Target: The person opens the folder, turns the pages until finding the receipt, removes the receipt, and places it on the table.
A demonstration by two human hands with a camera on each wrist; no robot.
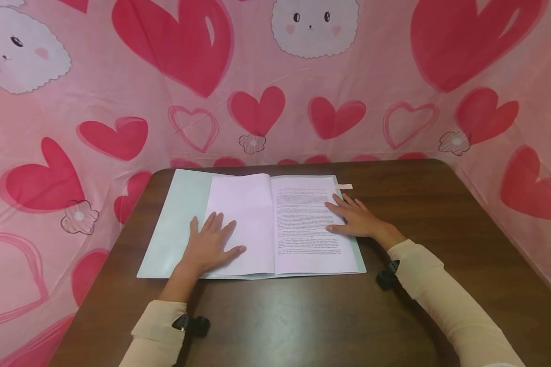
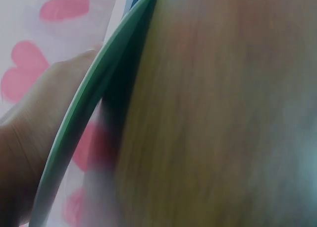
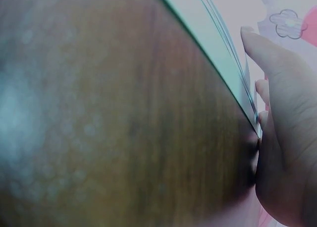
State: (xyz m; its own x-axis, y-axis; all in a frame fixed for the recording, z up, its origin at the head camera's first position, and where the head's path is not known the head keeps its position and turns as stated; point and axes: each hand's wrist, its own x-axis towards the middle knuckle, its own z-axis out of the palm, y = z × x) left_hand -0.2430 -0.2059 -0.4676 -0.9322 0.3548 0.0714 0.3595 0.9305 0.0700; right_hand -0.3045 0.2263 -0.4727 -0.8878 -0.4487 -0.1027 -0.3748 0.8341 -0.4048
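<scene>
A pale mint folder (image 1: 169, 229) lies spread out on the table with a stack of white sheets in it. Its left sheet (image 1: 252, 204) is blank on the side that shows; the right sheet (image 1: 303, 260) carries dense printed text. My left hand (image 1: 207, 247) rests on the blank sheet near its lower left, fingers spread. Over the right edge of the printed sheet lies my right hand (image 1: 360, 219), its fingers straight and apart. In the right wrist view the layered edges of the sheets (image 3: 225, 33) show beside that hand.
The brown wooden table (image 1: 275, 321) extends in front of the folder and to its right. A small pale tab (image 1: 344, 186) sticks out past the folder's upper right edge. Behind the table hangs a pink cloth (image 1: 294, 76) with hearts.
</scene>
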